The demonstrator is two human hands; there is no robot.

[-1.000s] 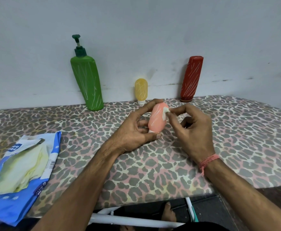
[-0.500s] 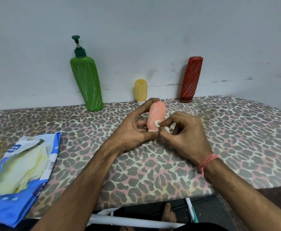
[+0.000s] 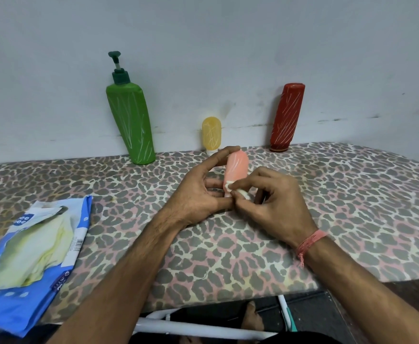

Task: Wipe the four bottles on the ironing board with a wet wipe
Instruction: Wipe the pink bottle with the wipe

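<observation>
My left hand holds a small pink bottle upright above the middle of the leopard-print ironing board, fingers curled round it. My right hand pinches a small white wet wipe against the bottle's lower end. Along the wall behind stand a tall green pump bottle, a small yellow bottle and a red bottle, all streaked with white marks.
A blue wet wipe packet lies open at the board's left front corner. The grey wall runs right behind the bottles. Below the board's front edge show its white metal legs and a bare foot.
My right hand has slid the wipe down the pink bottle from its upper part to its lower end. My left hand and the bottle have barely moved.
</observation>
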